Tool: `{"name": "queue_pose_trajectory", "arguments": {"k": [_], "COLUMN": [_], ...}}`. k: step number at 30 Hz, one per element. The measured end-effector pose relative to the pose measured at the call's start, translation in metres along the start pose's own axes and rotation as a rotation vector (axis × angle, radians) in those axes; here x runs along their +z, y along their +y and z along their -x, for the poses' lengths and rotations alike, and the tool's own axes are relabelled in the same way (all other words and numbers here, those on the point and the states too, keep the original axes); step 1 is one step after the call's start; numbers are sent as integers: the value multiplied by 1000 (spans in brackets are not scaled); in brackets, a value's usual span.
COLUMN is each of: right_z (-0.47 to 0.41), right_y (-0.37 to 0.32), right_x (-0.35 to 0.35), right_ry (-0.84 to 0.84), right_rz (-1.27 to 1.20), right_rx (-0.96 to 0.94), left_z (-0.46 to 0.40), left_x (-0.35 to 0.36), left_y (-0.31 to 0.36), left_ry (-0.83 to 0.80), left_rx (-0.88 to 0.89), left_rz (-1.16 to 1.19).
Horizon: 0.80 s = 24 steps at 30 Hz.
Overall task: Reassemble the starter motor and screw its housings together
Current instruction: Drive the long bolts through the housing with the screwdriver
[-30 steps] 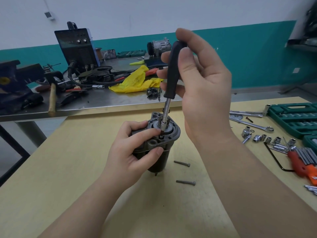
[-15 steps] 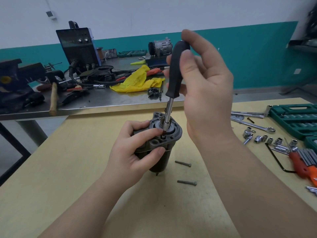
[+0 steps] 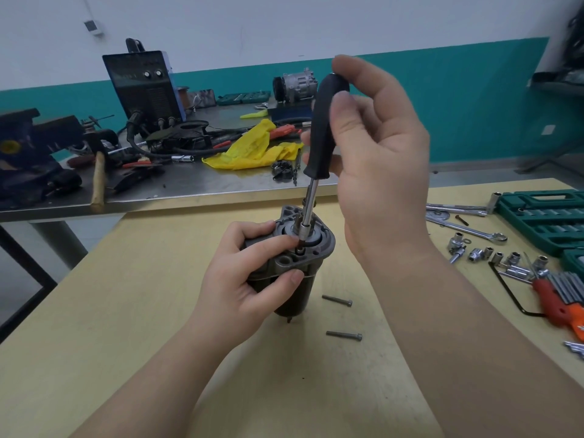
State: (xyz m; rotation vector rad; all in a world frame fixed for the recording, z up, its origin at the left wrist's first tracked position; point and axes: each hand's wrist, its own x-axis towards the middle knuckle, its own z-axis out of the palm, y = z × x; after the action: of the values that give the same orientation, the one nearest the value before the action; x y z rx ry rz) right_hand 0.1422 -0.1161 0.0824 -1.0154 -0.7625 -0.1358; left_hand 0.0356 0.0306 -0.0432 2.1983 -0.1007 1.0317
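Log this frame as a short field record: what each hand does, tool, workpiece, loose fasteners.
left hand: left hand grips the grey-capped black starter motor, upright on the pale wooden table
right hand: right hand holds the black-handled steel-shaft driver
tool tip: set in the motor's top housing
loose fasteners: two long grey bolts lie on the table right of the motor

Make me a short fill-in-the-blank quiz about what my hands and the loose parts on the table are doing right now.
1. The right hand holds the black-handled driver by its ____.
2. The left hand grips the starter motor, which stands ____ on the wooden table.
3. ____ loose bolts lie on the table beside the motor: one and another.
4. The driver's tip meets the motor's ____ end.

Missing words: handle; upright; Two; top
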Motion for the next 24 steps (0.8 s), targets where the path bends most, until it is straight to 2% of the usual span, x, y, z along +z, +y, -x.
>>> {"name": "queue_pose_trajectory", "arguments": {"k": [6,10,13,24], "right_z": [-1,0,-1,-4], "right_y": [0,0,0,3], "right_x": [2,0,-2,-1], "right_ry": [35,26,13,8], "right_rz": [74,-39,-33,135], "right_rx": [-37,25,41,-82], "left_z": [0,1,1,0], "left_x": [0,0,0,0], "left_y": [0,-1,-1,0], "left_ry": [4,1,1,2], "left_rx": [11,-1,-1,2], "left_rz": [-1,2,2,-4]}}
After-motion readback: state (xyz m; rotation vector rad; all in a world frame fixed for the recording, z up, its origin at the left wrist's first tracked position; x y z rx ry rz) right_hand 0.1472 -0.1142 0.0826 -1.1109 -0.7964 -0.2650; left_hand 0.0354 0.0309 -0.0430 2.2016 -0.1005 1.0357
